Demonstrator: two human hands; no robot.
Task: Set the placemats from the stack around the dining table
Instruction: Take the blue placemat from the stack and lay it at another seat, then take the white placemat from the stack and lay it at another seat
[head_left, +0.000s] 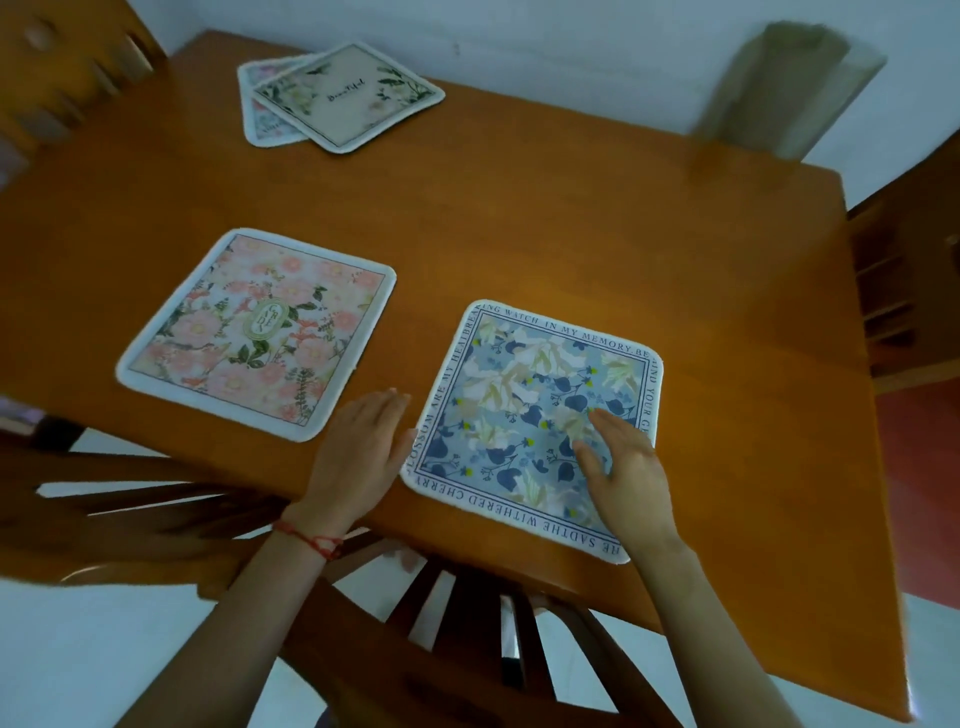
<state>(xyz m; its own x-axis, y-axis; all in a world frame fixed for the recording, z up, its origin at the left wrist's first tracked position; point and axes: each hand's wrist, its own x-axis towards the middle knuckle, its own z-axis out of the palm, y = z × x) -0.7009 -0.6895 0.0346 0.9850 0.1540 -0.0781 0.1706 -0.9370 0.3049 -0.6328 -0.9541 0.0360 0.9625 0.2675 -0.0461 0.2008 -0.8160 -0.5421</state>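
A blue floral placemat lies flat near the table's front edge. My right hand rests on its right half with straight fingers. My left hand lies flat on the wood, its fingers touching the mat's left edge. A pink floral placemat lies to the left. At the far side sits the stack: a beige placemat on top of a pinkish placemat, its left part showing.
The wooden dining table fills the view. One chair back stands under my arms, another chair at the left front, a third chair at the right. A white wall lies behind.
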